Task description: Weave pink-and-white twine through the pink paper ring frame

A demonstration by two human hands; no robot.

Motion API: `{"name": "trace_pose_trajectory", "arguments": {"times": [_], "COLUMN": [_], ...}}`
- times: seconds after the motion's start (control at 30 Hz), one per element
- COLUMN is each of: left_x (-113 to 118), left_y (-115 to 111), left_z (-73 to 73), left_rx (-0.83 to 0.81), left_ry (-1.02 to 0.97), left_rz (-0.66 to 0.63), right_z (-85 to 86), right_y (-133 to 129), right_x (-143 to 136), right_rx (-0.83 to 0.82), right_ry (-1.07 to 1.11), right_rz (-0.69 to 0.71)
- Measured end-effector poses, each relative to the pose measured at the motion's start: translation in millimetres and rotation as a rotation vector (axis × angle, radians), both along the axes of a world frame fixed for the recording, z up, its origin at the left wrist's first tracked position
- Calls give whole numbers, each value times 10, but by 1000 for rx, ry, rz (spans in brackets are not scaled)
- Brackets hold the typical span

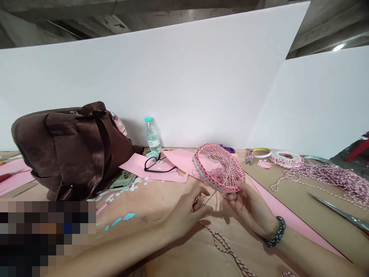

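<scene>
My right hand (pixel 245 202) grips the lower right rim of a round pink-and-white hoop (pixel 216 169), tilted up above the table. Red-and-white string is strung across the hoop in a crossing pattern. Just left of the rim, my left hand (pixel 194 207) has its fingers curled round the red-and-white twisted string (pixel 205 200). From there a loose length of string (pixel 225 246) trails down over the table toward the front edge of the view. A dark beaded bracelet (pixel 276 232) circles my right wrist.
A brown backpack (pixel 72 150), a phone (pixel 122 180), a water bottle (pixel 152 134) and black glasses (pixel 160 168) lie to the left. Scissors (pixel 340 213), heaped string (pixel 340 179) and another strung hoop (pixel 285 158) sit right. A white panel (pixel 187 88) stands behind.
</scene>
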State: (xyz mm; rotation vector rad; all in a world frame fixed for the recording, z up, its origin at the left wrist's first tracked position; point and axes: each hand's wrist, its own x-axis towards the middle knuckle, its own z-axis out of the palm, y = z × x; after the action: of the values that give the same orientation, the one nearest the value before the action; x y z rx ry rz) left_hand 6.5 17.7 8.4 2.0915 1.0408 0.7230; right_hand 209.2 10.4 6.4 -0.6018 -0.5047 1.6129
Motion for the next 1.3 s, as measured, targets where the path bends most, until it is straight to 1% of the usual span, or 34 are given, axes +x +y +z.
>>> {"name": "trace_pose_trajectory", "arguments": {"times": [0.03,0.07,0.1,0.17,0.2,0.23,0.27,0.3,0.33,0.37,0.4,0.43,0.47,0.53,0.57,0.6,0.63,0.67,0.7,0.73,0.83,0.87,0.9,0.93,1.0,1.03,1.07,1.1,1.13,1.23,1.27,1.3], "left_x": [5,5,-1,-25,-38,-50,-59,-64,-65,-63,-58,-52,-43,-22,-12,-4,2,3,1,-3,-19,-20,-20,-18,-17,-20,-25,-31,-37,-42,-39,-36], "left_y": [10,16,17,3,-9,-21,-32,-40,-45,-48,-48,-46,-44,-34,-27,-18,-10,-3,1,-1,-35,-50,-65,-77,-92,-95,-95,-93,-87,-50,-32,-13], "left_z": [16,34,52,82,92,96,94,86,73,58,42,29,20,20,26,33,38,40,37,32,24,30,40,55,86,98,105,105,98,49,28,9], "left_rx": [50,159,316,687,854,981,1050,1060,1026,965,882,781,667,404,273,170,116,130,202,323,769,873,931,947,894,843,778,700,615,375,334,322], "left_ry": [30,52,62,53,40,35,45,76,117,152,182,197,192,146,122,105,101,112,123,130,93,64,52,55,93,115,142,163,164,121,103,94], "left_rz": [-17,-41,-70,-154,-229,-322,-431,-547,-652,-728,-747,-700,-589,-259,-114,-32,-30,-58,-106,-157,-327,-401,-482,-561,-662,-674,-661,-615,-538,-238,-167,-135], "right_z": [-5,-11,-18,-29,-33,-37,-39,-41,-41,-41,-40,-38,-35,-23,-16,-8,-1,4,7,6,-9,-16,-21,-24,-21,-15,-8,0,7,19,19,19], "right_y": [-2,0,7,27,37,46,53,57,58,56,51,45,37,20,12,6,1,-2,-3,-3,3,7,9,12,11,9,4,-2,-10,-34,-41,-47], "right_x": [-3,-3,0,10,16,21,27,32,39,46,54,61,68,77,78,78,75,73,70,69,72,76,80,85,94,96,96,94,90,72,66,60], "right_rx": [9,12,10,-7,-18,-28,-36,-41,-46,-48,-50,-51,-55,-64,-72,-84,-98,-111,-119,-126,-112,-102,-100,-102,-117,-126,-131,-132,-128,-122,-124,-128], "right_ry": [-8,-12,-10,10,27,47,68,87,106,124,138,144,145,138,129,123,119,116,115,115,120,124,129,135,152,160,163,161,149,91,77,68], "right_rz": [2,-2,-10,-30,-35,-38,-39,-38,-37,-35,-28,-17,-6,-4,-8,-14,-18,-21,-24,-22,-30,-30,-25,-17,2,8,10,7,0,-8,-6,-1]}}
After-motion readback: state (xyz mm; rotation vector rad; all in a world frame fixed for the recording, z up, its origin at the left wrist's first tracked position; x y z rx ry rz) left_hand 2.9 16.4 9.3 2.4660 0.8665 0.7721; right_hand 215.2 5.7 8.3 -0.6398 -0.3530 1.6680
